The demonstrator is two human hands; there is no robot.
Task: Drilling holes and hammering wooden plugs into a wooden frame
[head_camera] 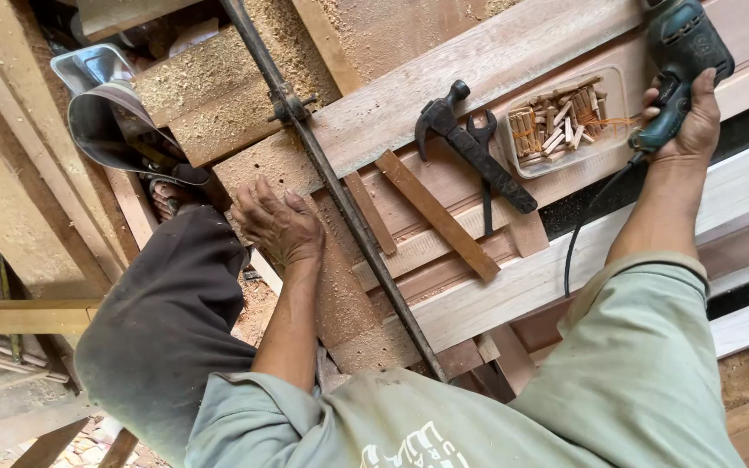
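Two hands working: our right hand (pixel 682 117) is gripping the electric drill (pixel 682 52), our left hand (pixel 279 225) is resting flat, released, on the dusty board (pixel 340 295); drilling needs careful aiming.

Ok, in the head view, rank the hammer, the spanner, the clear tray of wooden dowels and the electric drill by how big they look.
1. Hammer, longest.
2. Clear tray of wooden dowels.
3. Spanner, thin and partly under the hammer.
Electric drill: unranked, since the frame edge cuts it off and the right hand covers its grip.

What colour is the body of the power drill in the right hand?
Dark teal-green corded power drill, gripped by the right hand; the head view shows it.
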